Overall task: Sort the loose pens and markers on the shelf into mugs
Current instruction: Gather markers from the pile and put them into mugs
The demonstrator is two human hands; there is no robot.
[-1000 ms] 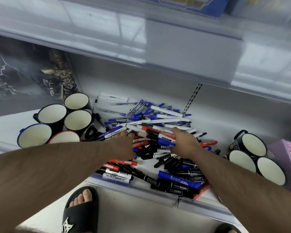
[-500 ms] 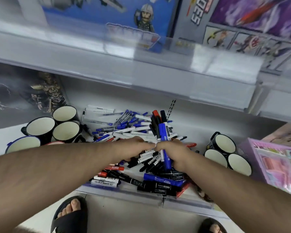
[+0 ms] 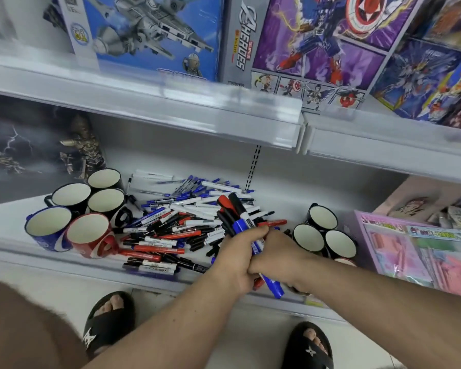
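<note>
Head view: you've got your left hand (image 3: 237, 251) and right hand (image 3: 280, 258) both wrapped round a bundle of markers (image 3: 240, 222), held over the loose pile (image 3: 176, 225) on the shelf (image 3: 64, 265). They're probably light, stiff and slick, so squeeze mid-barrel or one'll slide out. Empty mugs (image 3: 308, 234) sit just right.

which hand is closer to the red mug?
Left. The left hand grips the marker bundle right of the red mug; the right hand is farther right.
</note>
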